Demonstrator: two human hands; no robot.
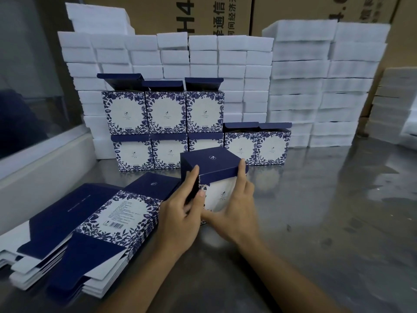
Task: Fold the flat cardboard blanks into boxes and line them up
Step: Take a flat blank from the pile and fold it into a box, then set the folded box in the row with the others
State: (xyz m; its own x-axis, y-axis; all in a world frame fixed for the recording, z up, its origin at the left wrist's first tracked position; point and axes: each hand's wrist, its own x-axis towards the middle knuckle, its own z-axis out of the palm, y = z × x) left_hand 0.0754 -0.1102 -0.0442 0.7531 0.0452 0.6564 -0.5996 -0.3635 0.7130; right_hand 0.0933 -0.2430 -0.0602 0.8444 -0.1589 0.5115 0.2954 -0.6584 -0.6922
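A half-formed box (212, 164) with a navy top and a white, blue-flowered front stands on the steel table (327, 211) at centre. My left hand (180, 219) grips its left side, thumb on the near face. My right hand (237, 208) holds its right edge with fingers pointing up along the corner and thumb under the front. A stack of flat blanks (90, 231) lies to the left of my hands. Several finished boxes (167, 129) stand in two tiers behind, lids up, with two more (257, 146) beside them on the right.
White foam blocks (304, 86) are piled in tall stacks along the back, and more foam (397, 105) sits at the far right. Brown shipping cartons (203, 14) rise behind them. A pale ledge (45, 163) under a window borders the table on the left.
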